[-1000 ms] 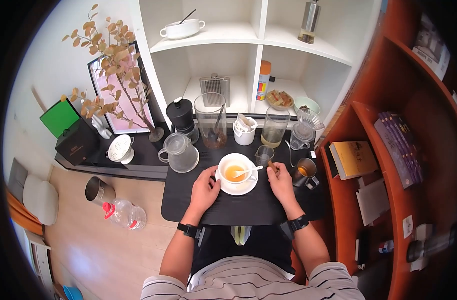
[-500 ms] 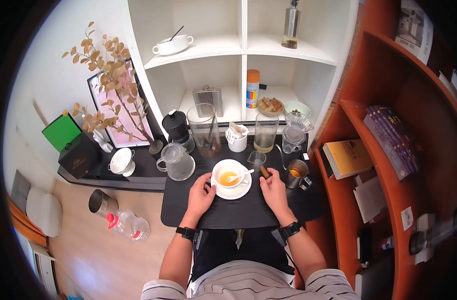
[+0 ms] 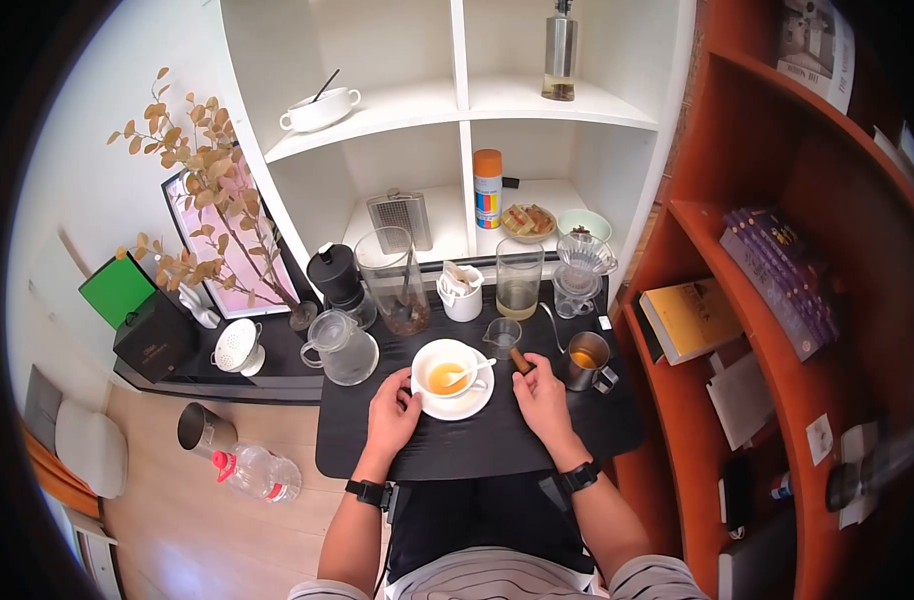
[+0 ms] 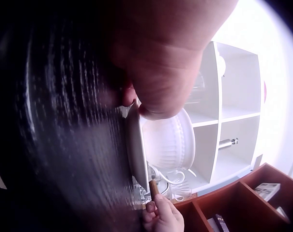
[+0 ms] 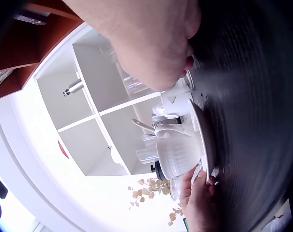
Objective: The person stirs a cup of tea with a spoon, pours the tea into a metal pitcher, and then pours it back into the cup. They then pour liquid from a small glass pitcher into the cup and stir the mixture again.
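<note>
In the head view, a white cup with amber liquid and a white spoon stands on a white saucer. My left hand is at the saucer's left side; the left wrist view shows its thumb over the saucer's rim and a fingertip at the edge. Right of the cup, my right hand pinches the wooden handle of a small glass pitcher, which rests on the table. The right wrist view hides the right fingertips.
Behind the saucer stand a glass jug, a black grinder, a tall glass, a white container and another glass. A metal cup is at the right, before a glass dripper.
The head view has shifted, so the table and shelves appear lower and farther left. Both hands keep their places beside the saucer and at the wooden handle.
</note>
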The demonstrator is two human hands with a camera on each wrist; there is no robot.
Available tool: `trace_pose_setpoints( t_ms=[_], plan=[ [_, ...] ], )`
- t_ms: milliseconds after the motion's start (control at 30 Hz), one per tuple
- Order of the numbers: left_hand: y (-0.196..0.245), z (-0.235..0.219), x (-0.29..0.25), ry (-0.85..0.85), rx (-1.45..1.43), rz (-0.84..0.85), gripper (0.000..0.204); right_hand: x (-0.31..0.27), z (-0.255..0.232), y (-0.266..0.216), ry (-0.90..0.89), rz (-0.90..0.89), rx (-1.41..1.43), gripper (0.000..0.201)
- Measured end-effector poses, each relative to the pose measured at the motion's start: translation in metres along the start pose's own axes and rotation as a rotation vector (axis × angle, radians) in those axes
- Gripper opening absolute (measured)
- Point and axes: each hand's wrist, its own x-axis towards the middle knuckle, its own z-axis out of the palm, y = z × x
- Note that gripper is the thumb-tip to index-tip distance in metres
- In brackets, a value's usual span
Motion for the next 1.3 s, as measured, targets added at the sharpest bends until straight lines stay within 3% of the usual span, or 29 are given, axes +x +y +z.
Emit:
trace_pose_setpoints(
  t_ms=[467,1300],
  plan=[
    [0.002,-0.002,0.0,0.0,0.012,0.026,0.048,0.0,0.003,0.001,0.039,-0.089,-0.027,0.035],
    [-0.004,-0.003,0.0,-0.003,0.052,0.054,0.043,0.002,0.004,-0.001,-0.008,0.001,-0.07,0.035]
  ],
)
